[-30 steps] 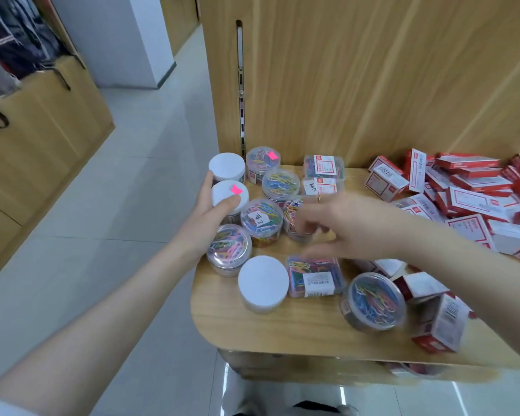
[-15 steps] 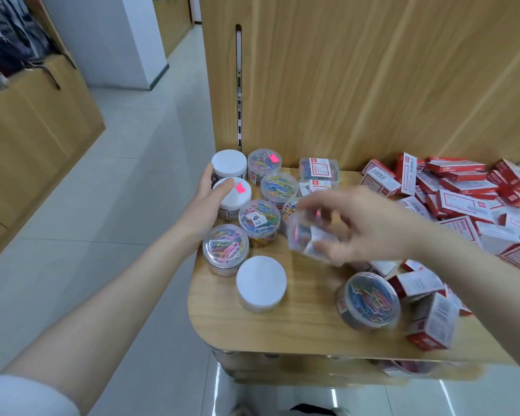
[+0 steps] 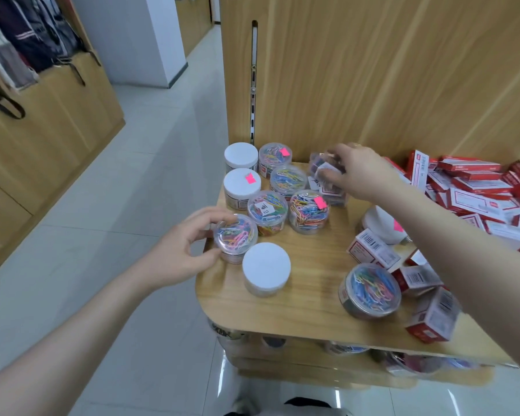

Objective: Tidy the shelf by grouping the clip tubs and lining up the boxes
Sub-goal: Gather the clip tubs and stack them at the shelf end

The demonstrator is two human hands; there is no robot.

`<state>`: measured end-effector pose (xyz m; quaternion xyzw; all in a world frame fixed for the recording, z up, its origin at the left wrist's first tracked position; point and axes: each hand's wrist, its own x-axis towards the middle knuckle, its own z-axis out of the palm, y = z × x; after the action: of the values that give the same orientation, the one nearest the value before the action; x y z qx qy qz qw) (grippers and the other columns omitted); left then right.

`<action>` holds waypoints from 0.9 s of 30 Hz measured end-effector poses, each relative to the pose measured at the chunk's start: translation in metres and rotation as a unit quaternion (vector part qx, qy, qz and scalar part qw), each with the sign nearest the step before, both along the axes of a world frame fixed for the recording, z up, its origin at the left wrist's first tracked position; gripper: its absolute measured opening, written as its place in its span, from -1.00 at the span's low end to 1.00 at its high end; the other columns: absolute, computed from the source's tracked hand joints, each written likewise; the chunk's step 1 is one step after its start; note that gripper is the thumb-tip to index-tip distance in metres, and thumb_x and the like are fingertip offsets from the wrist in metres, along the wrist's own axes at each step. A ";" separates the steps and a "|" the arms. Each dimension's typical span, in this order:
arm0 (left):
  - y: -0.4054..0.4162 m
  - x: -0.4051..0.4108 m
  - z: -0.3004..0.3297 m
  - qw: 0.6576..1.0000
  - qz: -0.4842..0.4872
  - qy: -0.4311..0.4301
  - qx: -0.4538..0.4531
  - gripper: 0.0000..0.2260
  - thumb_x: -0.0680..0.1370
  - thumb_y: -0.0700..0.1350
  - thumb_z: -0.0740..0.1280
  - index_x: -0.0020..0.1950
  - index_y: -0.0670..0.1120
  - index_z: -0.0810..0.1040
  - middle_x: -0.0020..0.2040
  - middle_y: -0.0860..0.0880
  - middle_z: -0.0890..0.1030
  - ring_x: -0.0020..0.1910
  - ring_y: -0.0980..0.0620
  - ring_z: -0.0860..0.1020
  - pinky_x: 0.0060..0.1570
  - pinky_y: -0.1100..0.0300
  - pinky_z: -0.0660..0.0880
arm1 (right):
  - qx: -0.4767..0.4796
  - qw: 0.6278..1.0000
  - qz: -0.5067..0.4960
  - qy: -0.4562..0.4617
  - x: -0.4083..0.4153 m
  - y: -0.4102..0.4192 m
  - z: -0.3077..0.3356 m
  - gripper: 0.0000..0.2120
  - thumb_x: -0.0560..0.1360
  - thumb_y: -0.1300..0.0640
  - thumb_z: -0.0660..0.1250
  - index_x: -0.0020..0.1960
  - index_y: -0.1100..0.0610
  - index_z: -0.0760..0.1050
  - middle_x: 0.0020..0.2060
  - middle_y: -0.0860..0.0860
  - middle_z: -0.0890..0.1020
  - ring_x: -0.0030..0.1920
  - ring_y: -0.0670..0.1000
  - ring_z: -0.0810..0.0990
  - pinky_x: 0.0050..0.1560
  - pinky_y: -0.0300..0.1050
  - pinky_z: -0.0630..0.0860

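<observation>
My left hand [image 3: 179, 256] curls its fingers [image 3: 219, 218] round a clear clip tub [image 3: 235, 238] at the shelf's [image 3: 306, 307] left edge. My right hand [image 3: 364, 172] pinches a small clear box [image 3: 324, 166] of clips at the back, over two more like it [image 3: 330, 190]. I count nine round tubs: five clear-lidded ones and three white-lidded ones [image 3: 266, 268] grouped at the left, counting the one I hold, plus one clear tub [image 3: 370, 291] apart near the front, beside the red boxes [image 3: 475, 187]. Those lie in a jumbled heap on the right, too many to count.
</observation>
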<state>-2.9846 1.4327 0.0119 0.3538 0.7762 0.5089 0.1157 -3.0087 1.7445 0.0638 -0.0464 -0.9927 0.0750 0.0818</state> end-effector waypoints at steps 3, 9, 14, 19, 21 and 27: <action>-0.002 0.002 0.001 0.999 -0.022 -0.007 -0.023 -0.55 0.37 0.01 0.29 0.27 0.06 0.40 0.25 0.26 0.40 0.30 0.29 0.35 0.19 0.49 0.29 | -0.026 0.995 0.073 0.062 0.012 0.001 0.006 -0.64 0.48 0.00 0.30 0.19 0.18 0.48 0.02 0.16 0.51 0.08 0.20 0.47 0.07 0.05 0.43; 0.008 0.001 -0.003 1.000 -0.001 -0.027 0.008 -0.57 0.35 0.04 0.39 0.21 0.17 0.46 0.21 0.22 0.46 0.23 0.27 0.44 0.16 0.44 0.37 | -0.059 0.931 0.352 -0.082 0.087 -0.056 0.034 -0.55 0.37 -0.26 0.22 0.03 0.07 0.52 -0.15 -0.10 0.53 -0.24 -0.16 0.41 -0.23 -0.24 0.38; 0.018 0.006 -0.006 1.000 0.004 0.001 0.023 -0.53 0.31 -0.05 0.46 0.20 0.07 0.45 0.20 0.05 0.41 0.17 0.27 0.46 0.13 0.43 0.40 | 0.138 0.927 0.339 -0.079 0.118 -0.097 0.018 -0.43 0.40 -0.30 0.25 0.24 0.05 0.34 0.14 0.02 0.44 0.02 0.11 0.51 -0.20 -0.08 0.35; 0.028 0.014 -0.008 0.999 0.035 -0.013 0.040 -0.48 0.30 -0.26 0.52 0.10 0.13 0.40 0.06 0.04 0.43 0.05 0.30 0.51 0.05 0.43 0.46 | 0.012 0.942 0.318 -0.103 0.124 -0.094 0.013 -0.53 0.35 -0.12 0.37 0.16 0.06 0.35 0.07 0.00 0.42 -0.07 0.05 0.43 -0.20 -0.15 0.23; 0.036 0.017 -0.008 0.999 0.023 -0.020 0.036 -0.51 0.37 -0.31 0.45 0.10 0.14 0.38 0.05 -0.04 0.47 0.05 0.26 0.52 0.07 0.40 0.47 | -0.071 0.941 0.311 -0.117 0.124 -0.088 0.021 -0.53 0.28 -0.05 0.43 0.11 0.03 0.34 -0.02 -0.09 0.37 -0.12 -0.10 0.33 -0.22 -0.22 0.24; 0.026 0.018 0.009 0.996 0.025 -0.023 0.078 -0.53 0.37 -0.27 0.15 0.21 0.11 0.40 0.16 0.08 0.54 0.15 0.10 0.51 0.16 0.21 0.43 | -0.167 0.950 0.262 -0.031 0.093 -0.099 0.031 -0.56 0.29 -0.05 0.46 0.03 0.00 0.31 -0.03 -0.09 0.37 -0.09 -0.17 0.35 -0.13 -0.26 0.34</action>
<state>-2.9664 1.4591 0.0210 0.3304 0.7399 0.5786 0.0925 -2.9156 1.6460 0.0949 0.2005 -0.9453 0.2567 0.0192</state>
